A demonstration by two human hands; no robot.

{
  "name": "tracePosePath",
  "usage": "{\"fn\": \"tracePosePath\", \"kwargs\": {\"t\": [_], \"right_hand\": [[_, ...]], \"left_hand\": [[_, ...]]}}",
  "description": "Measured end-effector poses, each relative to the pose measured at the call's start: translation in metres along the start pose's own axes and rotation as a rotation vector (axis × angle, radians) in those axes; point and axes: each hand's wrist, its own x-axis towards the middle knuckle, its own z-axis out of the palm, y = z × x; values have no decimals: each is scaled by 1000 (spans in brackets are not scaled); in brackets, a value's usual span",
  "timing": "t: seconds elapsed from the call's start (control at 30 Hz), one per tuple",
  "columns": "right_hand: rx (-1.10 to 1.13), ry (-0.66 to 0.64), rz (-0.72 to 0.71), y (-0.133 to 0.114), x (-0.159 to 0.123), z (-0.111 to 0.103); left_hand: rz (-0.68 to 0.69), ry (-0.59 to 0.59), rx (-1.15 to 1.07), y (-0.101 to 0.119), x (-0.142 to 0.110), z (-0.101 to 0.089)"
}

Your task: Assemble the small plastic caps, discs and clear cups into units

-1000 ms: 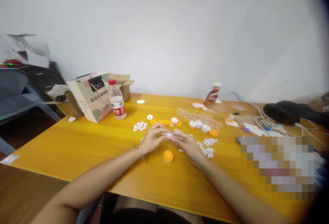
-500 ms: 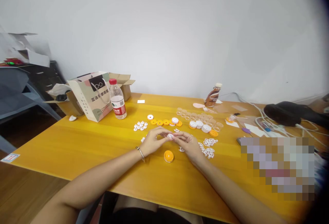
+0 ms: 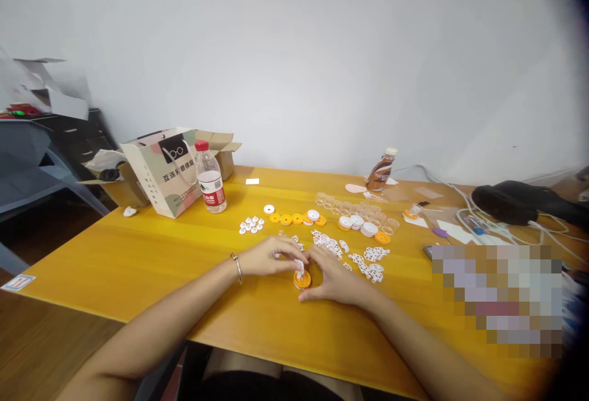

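My left hand [image 3: 276, 255] pinches a small white openwork plastic piece [image 3: 300, 267] between thumb and fingertips, holding it upright at the top of an orange round plastic case [image 3: 302, 281]. That case has a white underside and rests on the table in front of me. Around its right side curves my right hand [image 3: 335, 276], thumb at the near edge and fingers at the far edge. Just beyond both hands lie loose white openwork pieces [image 3: 327, 243]. A further group of these white cut-out pieces [image 3: 376, 255] is to the right. The fingertips partly hide the pinched piece.
Small white knobs [image 3: 251, 225] lie left, with orange rings [image 3: 286, 219] and white discs [image 3: 369, 230] farther back. Behind them stand clear cups [image 3: 345, 208]. A water bottle [image 3: 211, 180], paper bag [image 3: 165, 174], brown drink bottle [image 3: 381, 171] and cables [image 3: 469, 223] surround the area.
Both hands have come down toward me, from above the loose pieces to the orange case. The white piece is now in my left hand alone; my right hand has moved round the case.
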Motion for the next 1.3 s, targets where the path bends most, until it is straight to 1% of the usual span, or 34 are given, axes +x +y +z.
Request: {"fn": "tracePosePath", "kwargs": {"t": [0.03,0.07,0.2,0.33,0.5,0.67,0.7,0.73,0.83,0.87,0.97,1.03,1.1,1.2,1.3], "right_hand": [[-22,-24,-19,0,0,1],[-35,-34,-33,1,0,3],[-52,-41,-64,4,1,5],[-62,-40,-78,5,2,4],[-44,-37,-84,4,3,5],[4,-29,-80,3,2,2],[29,-25,-74,2,2,1],[56,-19,-66,2,1,0],[186,-32,-48,-2,-1,-4],[261,-51,-41,-3,-1,-5],[526,-111,-8,-5,-2,-4],[645,-126,13,-5,-2,-2],[707,-128,25,-3,-2,0],[769,-105,50,-1,-1,2],[819,-85,78,0,1,4]], "left_hand": [[25,-47,26,0,-1,1],[39,-67,50,0,-2,3],[47,-69,112,-2,-2,9],[59,-75,137,-1,-2,10],[95,-114,154,-2,-1,12],[70,-89,143,-4,0,14],[60,-62,134,-4,2,12],[47,-10,131,-4,6,8],[-11,244,196,-14,32,-12],[-29,296,242,-20,45,-19],[-134,234,342,-48,92,-35],[-156,217,350,-68,122,-36],[-164,207,347,-86,147,-30],[-176,185,334,-105,169,-17],[-186,183,329,-113,176,-10]]}}
